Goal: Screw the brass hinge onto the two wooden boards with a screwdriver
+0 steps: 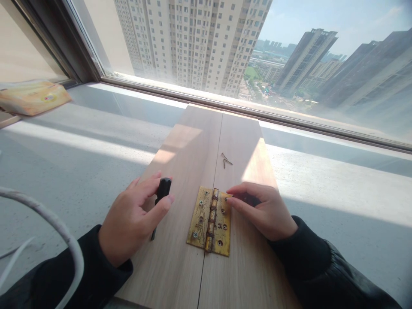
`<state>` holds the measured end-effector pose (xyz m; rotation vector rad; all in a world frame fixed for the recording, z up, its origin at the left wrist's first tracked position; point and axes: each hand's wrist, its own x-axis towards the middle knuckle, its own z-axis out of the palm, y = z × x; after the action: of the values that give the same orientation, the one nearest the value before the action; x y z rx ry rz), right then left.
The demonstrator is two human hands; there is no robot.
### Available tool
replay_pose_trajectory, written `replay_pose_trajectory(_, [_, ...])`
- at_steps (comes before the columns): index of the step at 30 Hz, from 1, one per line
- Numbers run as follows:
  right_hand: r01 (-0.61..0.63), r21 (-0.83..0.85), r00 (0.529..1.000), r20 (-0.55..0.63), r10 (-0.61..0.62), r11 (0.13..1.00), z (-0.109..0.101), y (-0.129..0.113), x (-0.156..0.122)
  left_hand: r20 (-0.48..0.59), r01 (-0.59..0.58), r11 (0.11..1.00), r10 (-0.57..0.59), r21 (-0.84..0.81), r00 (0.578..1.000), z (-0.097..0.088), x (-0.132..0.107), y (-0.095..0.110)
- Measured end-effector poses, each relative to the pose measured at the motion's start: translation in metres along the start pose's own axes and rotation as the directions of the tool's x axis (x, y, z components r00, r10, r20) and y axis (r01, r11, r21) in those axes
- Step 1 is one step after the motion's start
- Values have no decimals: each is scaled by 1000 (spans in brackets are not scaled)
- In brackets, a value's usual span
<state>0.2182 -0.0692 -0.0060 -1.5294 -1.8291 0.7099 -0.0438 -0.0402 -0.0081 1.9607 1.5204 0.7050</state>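
Hinge (211,221), worn and brass-coloured with dark stains, lies opened flat on two pale wooden boards (174,266), its barrel running along the dark seam between them. Cross-head screws (195,234) sit in its left leaf; the right leaf shows dark round holes down its length.

At the far outer corner of that right leaf, the right hand (262,210) brings the tips of thumb and forefinger close together beside the topmost hole. Whether they pinch something small or merely meet there cannot be told. The other fingers curl under the palm, mostly hidden.

On the opposite side, apart from the hinge, the left hand (135,219) grips a black-handled tool (165,186) between thumb and fingers. The handle end points up, and a thin dark lower end shows beneath the hand, over the left board.

Beyond the hinge, a few loose screws (227,161) lie in a small cluster on the right board. Dark sleeves (309,253) cover both wrists. Around the boards spreads a pale speckled ledge (112,171), striped with sunlight. A white cable (69,234) loops in front of the left forearm, and a yellow-orange packet (35,98) rests at the far left by the window frame (69,47). Tall buildings (193,43) stand outside.
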Motion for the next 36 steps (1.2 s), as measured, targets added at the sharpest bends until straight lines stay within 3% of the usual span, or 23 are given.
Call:
replay_pose_trajectory(8, [20, 18, 999, 26, -21, 1000, -2, -4, 1, 11, -9, 1000, 9, 3, 1000, -2, 0, 0])
replay_pose_trajectory(16, [-40, 10, 999, -25, 40, 999, 4, 1, 2, 18, -8, 1000, 8, -1, 1000, 0, 1, 0])
replay_pose_trajectory(23, [14, 24, 999, 37, -15, 1000, -3, -3, 1, 12, -25, 1000, 24, 5, 1000, -1, -1, 0])
replay_pose_trajectory(31, [-14, -8, 999, -32, 14, 1000, 1, -1, 1, 16, -38, 999, 38, 18, 999, -1, 0, -1])
replay_pose_trajectory(36, [49, 23, 998, 27, -49, 999, -2, -2, 2, 6, -51, 998, 51, 28, 999, -1, 0, -1])
